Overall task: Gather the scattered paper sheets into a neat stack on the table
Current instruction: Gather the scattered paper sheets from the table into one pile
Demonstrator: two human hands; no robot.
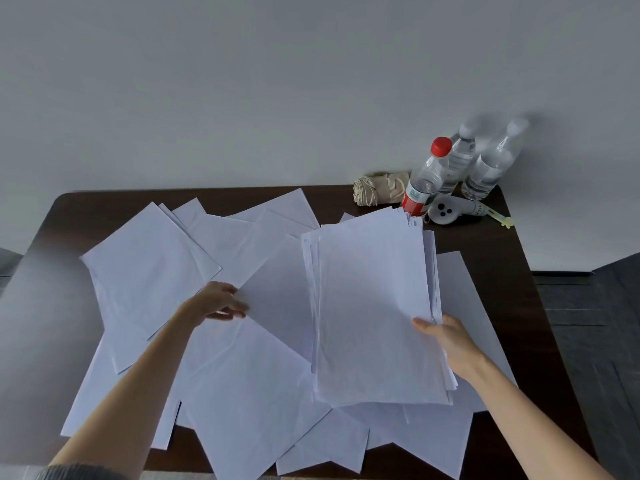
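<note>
left grip pinches 1 sheet | right grip holds 1 stack | 3 bottles

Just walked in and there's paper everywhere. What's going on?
A person is gathering loose sheets on a dark table. The right hand grips a partly squared stack by its right edge; the left hand pinches the edge of one sheet beside it. Many sheets lie scattered around and under the stack.
</note>
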